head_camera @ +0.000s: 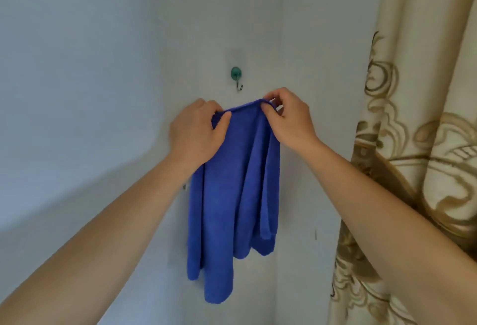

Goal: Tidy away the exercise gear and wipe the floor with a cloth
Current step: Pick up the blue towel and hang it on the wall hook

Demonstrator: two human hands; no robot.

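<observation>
Both hands pinch the cloth's [232,195] top edge, left hand [196,133] and right hand [289,118] spread apart, holding it just below the hook [236,76], likely for hanging or unhooking.

a small green hook [236,73] sticks on the pale wall [103,53] near the middle of the picture, and nothing hangs on it. a cream curtain [426,92] with gold swirls hangs down the right side.
</observation>
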